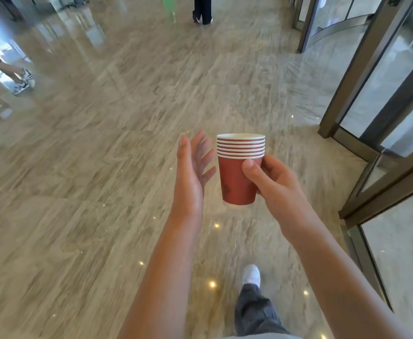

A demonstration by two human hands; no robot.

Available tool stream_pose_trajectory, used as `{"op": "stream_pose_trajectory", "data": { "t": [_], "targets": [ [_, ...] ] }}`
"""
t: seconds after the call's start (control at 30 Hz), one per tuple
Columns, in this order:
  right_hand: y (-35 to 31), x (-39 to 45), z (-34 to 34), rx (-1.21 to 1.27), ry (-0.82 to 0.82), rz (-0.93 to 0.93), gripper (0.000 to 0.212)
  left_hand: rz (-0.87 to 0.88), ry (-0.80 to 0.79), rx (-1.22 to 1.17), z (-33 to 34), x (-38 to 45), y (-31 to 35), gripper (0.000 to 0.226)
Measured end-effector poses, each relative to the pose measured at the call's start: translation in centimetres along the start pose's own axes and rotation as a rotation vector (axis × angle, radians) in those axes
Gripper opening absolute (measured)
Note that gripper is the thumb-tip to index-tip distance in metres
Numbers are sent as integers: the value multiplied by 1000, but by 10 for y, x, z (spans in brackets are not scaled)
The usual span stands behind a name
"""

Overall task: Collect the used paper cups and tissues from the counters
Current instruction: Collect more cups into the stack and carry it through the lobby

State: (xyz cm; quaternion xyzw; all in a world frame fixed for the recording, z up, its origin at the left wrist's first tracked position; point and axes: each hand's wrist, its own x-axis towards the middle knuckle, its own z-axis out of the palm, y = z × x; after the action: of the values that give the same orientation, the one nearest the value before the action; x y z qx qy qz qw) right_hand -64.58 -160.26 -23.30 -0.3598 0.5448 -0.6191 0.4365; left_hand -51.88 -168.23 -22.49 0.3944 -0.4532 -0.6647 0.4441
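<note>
Your right hand (271, 182) grips a stack of nested red paper cups (238, 174) upright at chest height; your left hand (193, 165) hovers just beside it, fingers straight, holding nothing, above the polished marble floor (90, 192).

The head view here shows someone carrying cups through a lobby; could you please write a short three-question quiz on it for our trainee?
1. True or false: the left hand grips the stack of red paper cups.
2. Which hand holds the stack? A) the right hand B) the left hand C) both hands
3. Fill in: the left hand is beside the stack with its fingers ____.

Key
1. False: it is open and apart from the cups.
2. A: its thumb and fingers wrap the outermost cup.
3. Straight, spread open.
</note>
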Motion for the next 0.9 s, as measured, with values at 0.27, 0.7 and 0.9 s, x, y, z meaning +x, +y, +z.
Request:
{"op": "stream_pose_trajectory", "data": {
  "t": [0.27,0.7,0.9],
  "targets": [
    [-9,101,-22,-1,-34,16,46,23,-4,24,34,96,1,74],
    [-16,232,7,9,-108,7,42,107,32,5,15,215,25,73],
    [-8,331,22,-37,-41,1,33,107,-22,-15,10,324,30,73]
  ]
}}
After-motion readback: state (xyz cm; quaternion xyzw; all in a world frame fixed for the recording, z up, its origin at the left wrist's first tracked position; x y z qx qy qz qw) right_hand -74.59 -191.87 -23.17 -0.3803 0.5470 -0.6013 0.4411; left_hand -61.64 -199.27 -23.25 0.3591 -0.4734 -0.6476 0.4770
